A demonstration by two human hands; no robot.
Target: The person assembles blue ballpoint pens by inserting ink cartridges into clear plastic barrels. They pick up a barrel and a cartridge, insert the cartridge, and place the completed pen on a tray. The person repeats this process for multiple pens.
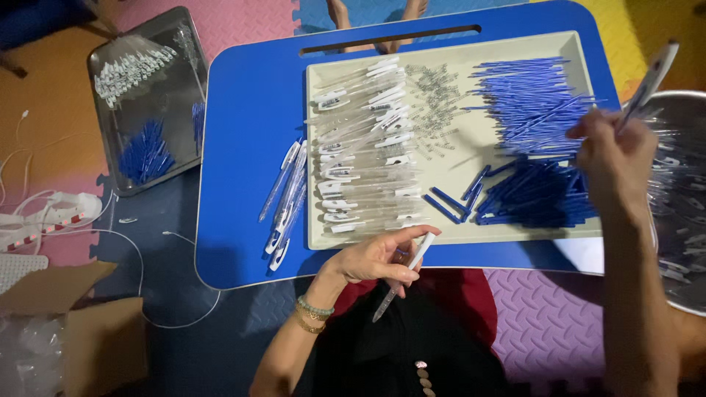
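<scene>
Pen assembly, mid-piece — a part in each hand.

Left hand (pixel 375 259) fingers grasp a clear pen barrel (pixel 401 281) at the blue desk (pixel 250 117) edge; right hand (pixel 614 158) grips another pen (pixel 647 84) above the refills (pixel 533 99) — judged next: a careful refill pick.

Black top with buttons, red garment beneath, beaded bracelets (green, gold) at left wrist (pixel 315 315).

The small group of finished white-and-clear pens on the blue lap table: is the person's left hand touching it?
Apart. The head view shows bare blue lap table between the finished pens and the left hand, which holds another clear pen.
</scene>
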